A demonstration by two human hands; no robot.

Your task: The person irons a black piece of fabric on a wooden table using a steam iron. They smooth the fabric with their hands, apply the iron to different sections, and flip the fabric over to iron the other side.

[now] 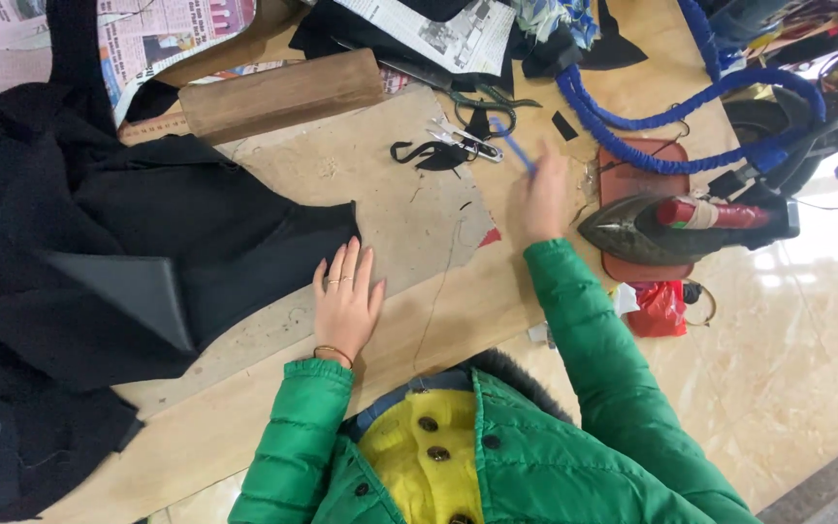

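Left hand (pixel 346 301): flat on the paper pattern (pixel 390 213), fingers together, just beside the black cloth (pixel 147 243).
Right hand (pixel 543 199): blurred; fingers closed on a thin blue stick (pixel 514 146), likely light and stiff, best gripped low.
Cloth: probably soft, limp.
Nearby: iron (pixel 681 225), snips (pixel 463 139).
Hidden: cloth's left edge cut off.
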